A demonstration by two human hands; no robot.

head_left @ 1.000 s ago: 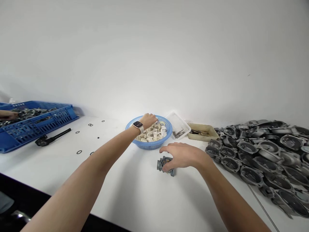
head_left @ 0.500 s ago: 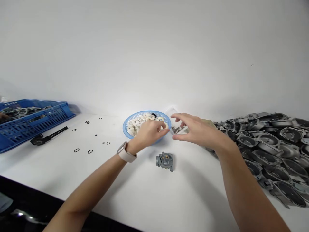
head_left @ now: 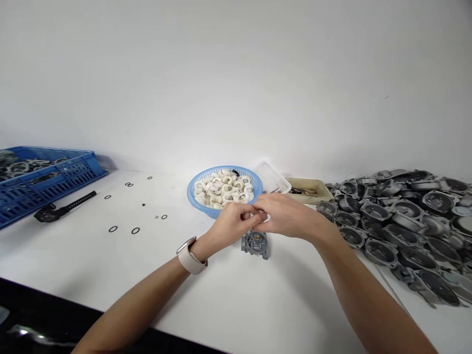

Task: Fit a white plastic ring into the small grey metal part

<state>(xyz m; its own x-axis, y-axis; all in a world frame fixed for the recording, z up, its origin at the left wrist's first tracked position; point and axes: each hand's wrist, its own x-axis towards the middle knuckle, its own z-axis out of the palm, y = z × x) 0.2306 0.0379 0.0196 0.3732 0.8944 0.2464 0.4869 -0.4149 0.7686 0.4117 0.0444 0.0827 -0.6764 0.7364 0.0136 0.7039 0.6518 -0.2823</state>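
Both hands meet above the white tabletop (head_left: 228, 300), toward its far edge: the left hand (head_left: 230, 227) and the right hand (head_left: 283, 219) are curled with fingertips pinched together on something small and pale between them, too small to tell what it is. Directly beneath them a small grey cast-metal carburettor body (head_left: 255, 244) rests on the tabletop. Just beyond it stands a round blue plastic basket (head_left: 224, 189) of white ring-shaped parts (head_left: 223, 189), and a heap of grey metal bowls (head_left: 409, 226) lies along the right edge.
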